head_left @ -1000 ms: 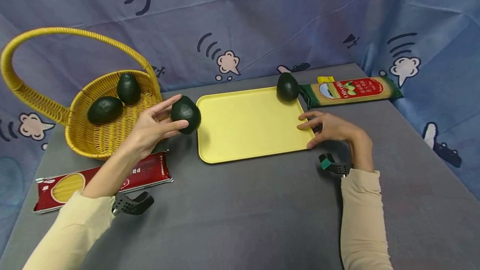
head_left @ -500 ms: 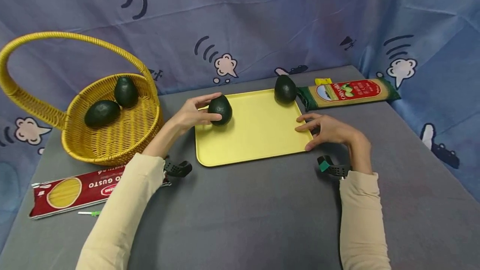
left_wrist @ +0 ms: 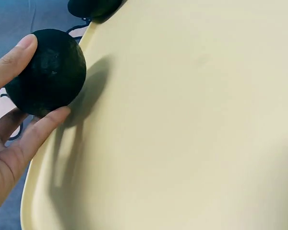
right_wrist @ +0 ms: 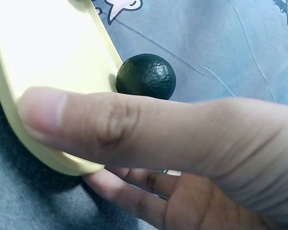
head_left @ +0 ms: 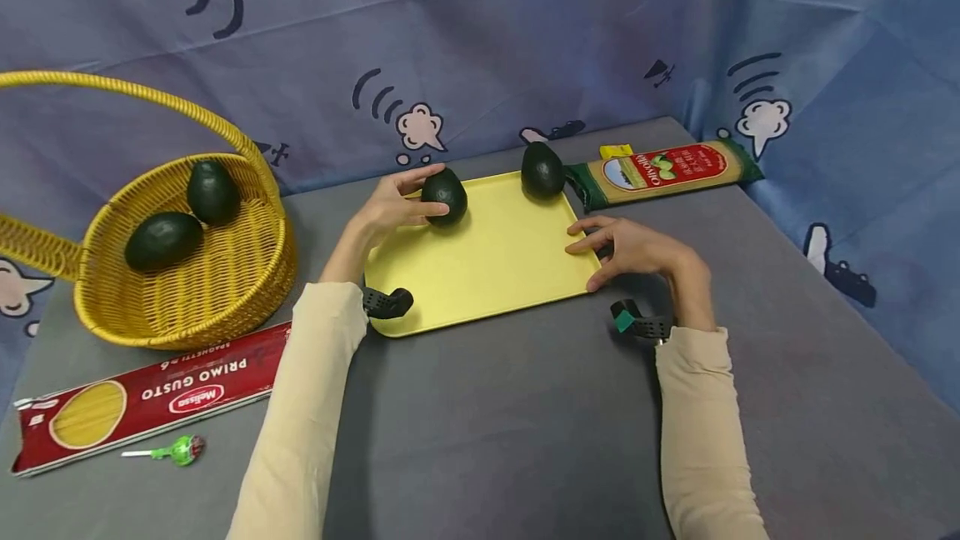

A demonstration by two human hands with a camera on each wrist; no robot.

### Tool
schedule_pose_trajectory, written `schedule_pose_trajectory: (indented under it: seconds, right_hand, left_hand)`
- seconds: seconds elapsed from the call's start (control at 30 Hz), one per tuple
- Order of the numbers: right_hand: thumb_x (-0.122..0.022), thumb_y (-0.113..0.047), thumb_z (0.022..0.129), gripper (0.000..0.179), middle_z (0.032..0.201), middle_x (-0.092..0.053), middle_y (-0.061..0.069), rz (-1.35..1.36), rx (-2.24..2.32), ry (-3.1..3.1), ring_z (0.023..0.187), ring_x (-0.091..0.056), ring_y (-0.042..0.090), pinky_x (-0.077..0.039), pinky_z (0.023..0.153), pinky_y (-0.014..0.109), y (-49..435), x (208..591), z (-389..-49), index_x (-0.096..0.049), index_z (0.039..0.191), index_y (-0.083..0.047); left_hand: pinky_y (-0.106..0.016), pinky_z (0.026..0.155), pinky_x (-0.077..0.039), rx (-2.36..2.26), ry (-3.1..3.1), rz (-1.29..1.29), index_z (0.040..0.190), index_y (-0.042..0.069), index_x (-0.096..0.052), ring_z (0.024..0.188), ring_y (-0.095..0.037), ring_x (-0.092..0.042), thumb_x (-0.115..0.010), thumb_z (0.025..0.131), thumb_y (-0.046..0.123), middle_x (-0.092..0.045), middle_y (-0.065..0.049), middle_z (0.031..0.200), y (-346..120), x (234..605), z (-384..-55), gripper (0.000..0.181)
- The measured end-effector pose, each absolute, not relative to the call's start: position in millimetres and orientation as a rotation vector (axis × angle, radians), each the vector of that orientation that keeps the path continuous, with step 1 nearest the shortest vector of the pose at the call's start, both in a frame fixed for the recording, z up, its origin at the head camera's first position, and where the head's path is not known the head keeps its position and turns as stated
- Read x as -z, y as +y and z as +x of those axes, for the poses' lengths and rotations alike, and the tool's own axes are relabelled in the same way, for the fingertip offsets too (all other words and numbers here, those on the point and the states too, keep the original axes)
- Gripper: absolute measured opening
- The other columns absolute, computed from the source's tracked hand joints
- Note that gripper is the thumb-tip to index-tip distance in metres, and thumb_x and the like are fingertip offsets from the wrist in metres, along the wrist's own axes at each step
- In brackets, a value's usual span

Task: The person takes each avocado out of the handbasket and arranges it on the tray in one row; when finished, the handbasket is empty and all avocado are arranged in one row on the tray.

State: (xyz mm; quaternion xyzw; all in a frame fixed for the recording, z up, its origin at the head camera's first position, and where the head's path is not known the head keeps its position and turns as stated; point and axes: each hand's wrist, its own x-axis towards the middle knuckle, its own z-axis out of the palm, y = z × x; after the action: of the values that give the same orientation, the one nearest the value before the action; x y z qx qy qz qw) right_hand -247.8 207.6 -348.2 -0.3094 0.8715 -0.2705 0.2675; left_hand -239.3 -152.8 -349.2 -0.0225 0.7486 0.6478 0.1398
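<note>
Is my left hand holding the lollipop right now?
No, the left hand grips an avocado, while the lollipop lies on the gray table beside the red pasta pack.

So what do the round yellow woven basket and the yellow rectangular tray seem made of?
Basket: probably wicker or plastic strands, faintly glossy; the weave shows, the exact fibre doesn't. Tray: likely moulded plastic, smooth, low sheen, judging by its even colour, rounded corners and raised rim.

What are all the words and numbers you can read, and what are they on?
"PRIMO GUSTO": red packet, upside down.
"Melissa": red packet.
"SPAGHETTI" and "6": red packet, small.
"Olivoilà": green-and-gold packet, slightly blurred.
The Chinese characters on the green-and-gold packet are too small and blurred to read.
</note>
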Motion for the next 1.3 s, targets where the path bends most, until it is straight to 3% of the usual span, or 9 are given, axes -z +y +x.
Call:
schedule_pose_trajectory:
  seconds: [0.3,0.57,0.83,1.13,1.3]
  right_hand:
    - [-0.084,-0.017,0.074,0.060,0.144,-0.040,0.017,-0.829,0.758,2.347,0.135,-0.028,0.035,-0.037,0.102,0.051,207.3,350.3,-247.7,-0.062,0.127,0.000]
    - [-0.085,-0.018,0.073,0.060,0.143,-0.042,0.016,-0.829,0.750,2.357,0.135,-0.028,0.035,-0.037,0.104,0.051,206.2,349.5,-247.8,-0.063,0.126,-0.001]
    - [-0.085,-0.015,0.072,0.059,0.142,-0.043,0.017,-0.840,0.783,2.355,0.132,-0.031,0.033,-0.043,0.097,0.046,209.2,351.2,-246.7,-0.064,0.125,0.000]
    - [-0.086,-0.013,0.071,0.060,0.141,-0.042,0.017,-0.805,0.799,2.347,0.106,-0.048,0.028,-0.047,0.078,0.031,209.1,351.7,-245.4,-0.064,0.124,0.000]
    - [-0.086,-0.014,0.071,0.060,0.141,-0.043,0.017,-0.851,0.787,2.356,0.125,-0.039,0.032,-0.048,0.089,0.040,209.2,349.0,-244.7,-0.064,0.124,0.001]
  left_hand:
    - [-0.031,0.083,-0.055,-1.910,2.124,-0.030,0.142,0.023,-0.050,0.107,-0.021,-0.060,-0.073,0.085,0.003,-0.053,-0.012,0.134,-155.6,356.3,-242.7,0.065]
    - [-0.039,0.094,-0.050,-1.905,2.168,-0.033,0.143,0.023,-0.048,0.126,-0.023,-0.049,-0.073,0.085,0.005,-0.043,-0.008,0.146,-164.3,356.6,-242.2,0.066]
    - [-0.033,0.091,-0.052,-1.903,2.173,-0.010,0.144,0.025,-0.048,0.132,-0.022,-0.042,-0.073,0.085,0.007,-0.034,-0.001,0.152,-156.4,360.1,-248.7,0.066]
    - [-0.038,0.091,-0.051,-1.918,2.196,0.031,0.142,0.020,-0.050,0.127,-0.024,-0.048,-0.074,0.084,0.006,-0.045,-0.007,0.144,-125.8,363.1,-262.2,0.065]
    - [-0.032,0.083,-0.052,-1.909,2.256,0.062,0.141,0.021,-0.051,0.124,-0.024,-0.051,-0.076,0.083,0.008,-0.049,-0.006,0.142,-108.5,363.0,-268.3,0.065]
